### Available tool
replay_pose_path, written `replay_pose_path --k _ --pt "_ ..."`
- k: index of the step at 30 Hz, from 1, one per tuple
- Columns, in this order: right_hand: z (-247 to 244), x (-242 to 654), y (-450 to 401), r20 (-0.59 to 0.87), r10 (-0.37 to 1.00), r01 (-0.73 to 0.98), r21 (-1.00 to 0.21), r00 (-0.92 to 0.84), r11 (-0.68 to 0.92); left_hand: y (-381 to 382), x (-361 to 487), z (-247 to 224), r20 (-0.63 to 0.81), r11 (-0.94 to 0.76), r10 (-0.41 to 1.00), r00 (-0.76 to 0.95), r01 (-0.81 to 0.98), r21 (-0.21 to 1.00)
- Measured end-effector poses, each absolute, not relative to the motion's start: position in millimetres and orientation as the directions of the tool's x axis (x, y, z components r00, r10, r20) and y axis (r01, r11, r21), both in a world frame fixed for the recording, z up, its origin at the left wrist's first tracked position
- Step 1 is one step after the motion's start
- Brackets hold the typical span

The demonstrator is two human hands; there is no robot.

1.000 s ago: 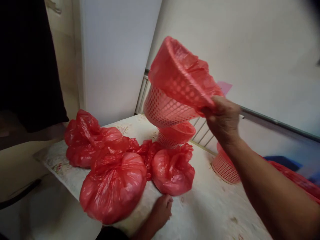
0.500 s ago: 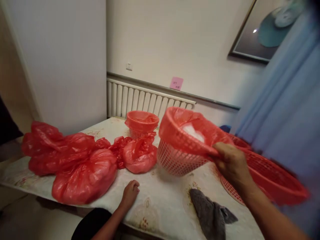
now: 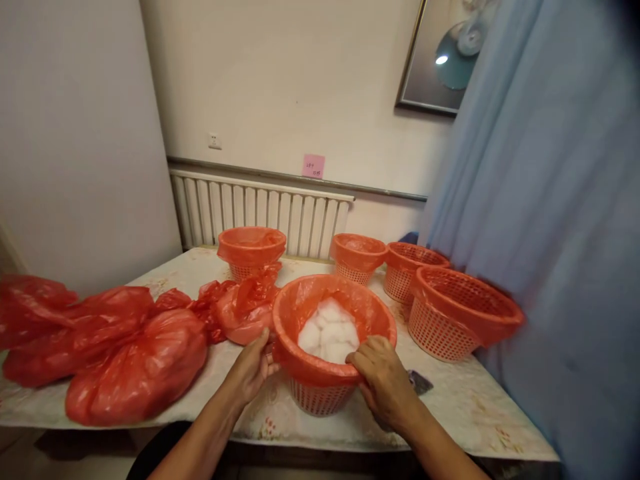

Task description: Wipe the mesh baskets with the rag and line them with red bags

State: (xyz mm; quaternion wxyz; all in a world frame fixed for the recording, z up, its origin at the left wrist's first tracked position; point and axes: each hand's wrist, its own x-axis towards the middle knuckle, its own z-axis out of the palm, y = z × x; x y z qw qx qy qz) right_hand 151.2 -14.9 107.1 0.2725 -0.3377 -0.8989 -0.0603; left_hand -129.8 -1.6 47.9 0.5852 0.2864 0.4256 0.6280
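A red plastic mesh basket (image 3: 323, 398) stands upright in front of me, lined with a red plastic bag (image 3: 367, 313) folded over its rim. Soft white clumps, like cotton balls (image 3: 330, 333), lie inside. My right hand (image 3: 383, 377) is closed over the near right rim, fingers curled inside. At the left side, my left hand (image 3: 254, 368) is open, thumb raised and fingers apart, close against the bag's overhang; whether it touches is hard to tell. Part of a grey cloth (image 3: 419, 383) shows behind my right hand.
Knotted, filled red bags (image 3: 140, 373) crowd the left of the cloth-covered table (image 3: 500, 407). One lined basket (image 3: 251, 247) stands at the back left, and more baskets (image 3: 450, 327) line the right, by a blue curtain (image 3: 510, 167). A radiator (image 3: 260, 207) is behind.
My right hand has brought the tilted basket from the right to the front middle, where it now stands upright. My left hand has risen from the table to its left side. The view has turned right.
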Motion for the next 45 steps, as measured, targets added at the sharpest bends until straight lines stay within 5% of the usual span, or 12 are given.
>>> replay_pose_path --k 5,10,17,24,33,39,45 --pt "103.8 151.8 -21.6 0.562 0.566 0.624 -0.11 -0.603 0.774 -15.4 -114.3 86.2 -0.195 -0.015 0.948 -0.252 -0.647 0.763" --pt "101.2 149.4 -19.5 0.596 0.56 0.631 -0.112 -0.575 0.768 -25.6 -113.9 124.1 -0.019 -0.314 0.871 -0.49 -0.586 0.747" --pt "91.7 149.1 -15.5 0.699 0.482 0.588 -0.108 -0.528 0.802 12.4 -96.6 175.2 0.199 -0.302 0.942 -0.269 -0.428 0.852" --pt "88.3 141.6 -18.0 0.751 0.463 0.621 -0.09 -0.471 0.779 59.9 -84.3 152.1 0.212 -0.241 0.97 -0.12 -0.344 0.908" --pt "109.8 113.5 -35.7 0.711 0.593 0.695 -0.204 -0.379 0.689 58.9 -90.7 144.8 0.299 -0.358 0.933 -0.201 -0.411 0.839" --pt "115.3 71.7 -44.8 0.651 0.686 0.813 -0.179 -0.324 0.554 53.5 -89.6 147.3 0.309 -0.358 0.933 -0.184 -0.405 0.841" --pt "118.2 75.3 -38.4 0.633 0.732 0.678 -0.426 -0.25 0.6 54.5 -91.1 144.3 0.29 -0.354 0.933 -0.214 -0.387 0.852"
